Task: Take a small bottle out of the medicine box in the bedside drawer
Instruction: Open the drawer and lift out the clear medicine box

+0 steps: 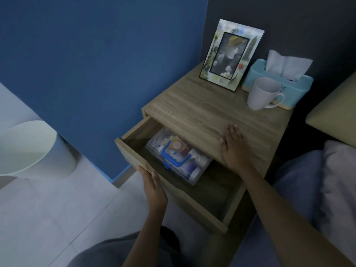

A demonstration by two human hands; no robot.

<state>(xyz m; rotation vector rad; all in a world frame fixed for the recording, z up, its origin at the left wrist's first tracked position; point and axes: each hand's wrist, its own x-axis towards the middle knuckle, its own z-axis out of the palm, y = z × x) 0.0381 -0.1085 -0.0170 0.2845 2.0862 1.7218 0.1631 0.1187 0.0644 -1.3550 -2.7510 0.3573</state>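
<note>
The wooden bedside drawer (134, 154) stands pulled out of the bedside table (204, 114). Inside it lies a clear plastic medicine box (194, 170) with a blue handle and blue latch, its lid shut. Small bottles and packets show through the lid, one with a pink round cap (176, 145). My left hand (154, 186) grips the top edge of the drawer front, fingers curled over it. My right hand (234, 146) lies flat, palm down, on the tabletop just above the drawer.
On the tabletop stand a picture frame (230, 54), a light blue tissue box (277, 83) and a white mug (261, 93). A blue wall is on the left, a white round bin (34, 149) on the tiled floor, and a bed with a pillow on the right.
</note>
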